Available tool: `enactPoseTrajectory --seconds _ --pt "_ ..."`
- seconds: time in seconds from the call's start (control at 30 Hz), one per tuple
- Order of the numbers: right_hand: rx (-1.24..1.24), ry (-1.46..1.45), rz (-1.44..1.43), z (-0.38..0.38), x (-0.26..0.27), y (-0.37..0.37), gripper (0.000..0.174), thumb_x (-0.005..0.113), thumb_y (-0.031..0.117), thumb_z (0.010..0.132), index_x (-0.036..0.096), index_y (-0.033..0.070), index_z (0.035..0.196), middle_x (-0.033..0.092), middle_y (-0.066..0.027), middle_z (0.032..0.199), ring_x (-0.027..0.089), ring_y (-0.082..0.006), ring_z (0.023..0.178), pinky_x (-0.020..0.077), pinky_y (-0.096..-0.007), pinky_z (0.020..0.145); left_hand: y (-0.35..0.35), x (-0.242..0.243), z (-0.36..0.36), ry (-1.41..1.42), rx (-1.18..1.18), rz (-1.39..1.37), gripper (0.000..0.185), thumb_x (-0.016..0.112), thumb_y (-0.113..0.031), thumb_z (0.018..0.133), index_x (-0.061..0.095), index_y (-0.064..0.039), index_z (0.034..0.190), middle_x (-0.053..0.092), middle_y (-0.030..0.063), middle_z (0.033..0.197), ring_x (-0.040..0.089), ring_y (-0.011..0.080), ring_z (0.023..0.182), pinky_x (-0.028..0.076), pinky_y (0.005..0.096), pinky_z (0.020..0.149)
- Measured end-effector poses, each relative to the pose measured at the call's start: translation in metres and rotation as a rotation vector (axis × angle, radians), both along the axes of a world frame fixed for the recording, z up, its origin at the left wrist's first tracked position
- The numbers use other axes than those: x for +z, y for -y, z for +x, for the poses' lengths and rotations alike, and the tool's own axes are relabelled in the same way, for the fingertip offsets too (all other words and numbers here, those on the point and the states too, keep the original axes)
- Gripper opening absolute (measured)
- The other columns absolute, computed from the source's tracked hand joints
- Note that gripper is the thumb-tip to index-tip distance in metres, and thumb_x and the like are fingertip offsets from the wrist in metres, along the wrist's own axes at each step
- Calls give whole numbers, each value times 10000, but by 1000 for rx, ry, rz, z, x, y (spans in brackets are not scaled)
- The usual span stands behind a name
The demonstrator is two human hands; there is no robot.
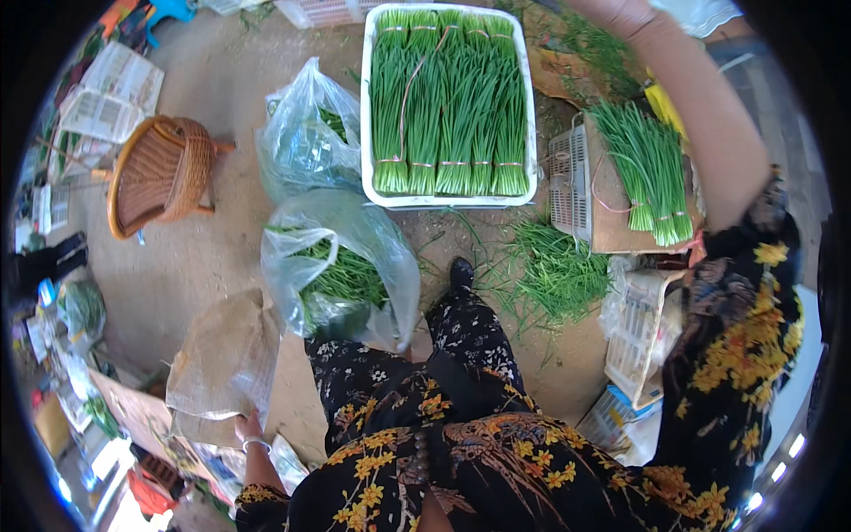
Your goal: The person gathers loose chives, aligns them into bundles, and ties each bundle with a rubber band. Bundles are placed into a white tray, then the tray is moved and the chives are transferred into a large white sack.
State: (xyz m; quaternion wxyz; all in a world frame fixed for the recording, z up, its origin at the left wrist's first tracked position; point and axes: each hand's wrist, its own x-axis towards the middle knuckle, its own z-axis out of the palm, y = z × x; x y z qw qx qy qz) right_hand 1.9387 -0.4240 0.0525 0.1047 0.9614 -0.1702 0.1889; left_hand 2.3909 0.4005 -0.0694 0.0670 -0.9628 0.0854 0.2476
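Note:
My left hand (248,425), with a bangle at the wrist, grips the lower edge of a beige woven plastic sack (216,359). Far off at the top edge, my right hand (608,10) is cut by the picture's rim, so its fingers cannot be made out. Before me stands a white plastic crate (449,201) packed with tied bundles of green chives (455,86). Left of the crate are two clear plastic bags (309,143), and the nearer bag (399,266) shows loose greens inside. More tied chives (648,166) lie on a cardboard-topped crate (608,233) at the right.
Loose chives (555,272) are heaped on the floor by my foot (461,272). A wicker chair (156,176) stands at the left, near white baskets (113,93). On the right, another white basket (635,339) holds plastic. Cut greens (598,46) lie beyond the chive crate.

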Motion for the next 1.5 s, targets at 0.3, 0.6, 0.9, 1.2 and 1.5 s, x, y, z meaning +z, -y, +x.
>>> enactPoseTrajectory --seconds 0.3,0.6,0.9,1.2,1.5 --pt "-1 -98 691 -9 -220 -140 280 515 233 874 617 275 1132 677 -37 869 661 -212 684 564 -325 590 63 23 -186 2 -26 112 475 742 -294 658 633 -11 1024 668 217 942 637 384 896 486 432 799" --pt "204 -299 1071 -20 -278 -315 212 591 208 804 621 198 1014 649 -54 816 652 -245 712 544 -354 598 71 -13 -209 -23 29 -95 463 735 -255 632 630 26 985 668 215 906 638 365 846 483 416 798" --pt "-222 -471 1722 -65 -273 -277 521 556 434 865 530 122 1281 527 -135 1290 511 -257 1176 407 -372 980 77 -59 -217 -132 108 -38 460 753 -250 638 641 26 988 679 192 925 651 339 834 489 422 777" --pt "-1252 69 1309 -302 -369 -41 386 630 287 793 621 107 1134 671 -152 961 632 -303 914 478 -359 819 21 -36 -235 53 266 -18 436 669 -140 694 573 137 1017 639 229 937 596 325 806 482 410 721" --pt "-1015 77 1110 -352 -496 172 642 653 278 740 467 114 1332 553 -145 1276 503 -327 1196 403 -399 980 -5 89 -347 -607 -749 1432 192 506 -187 884 692 -158 921 699 40 894 678 183 828 536 343 641"
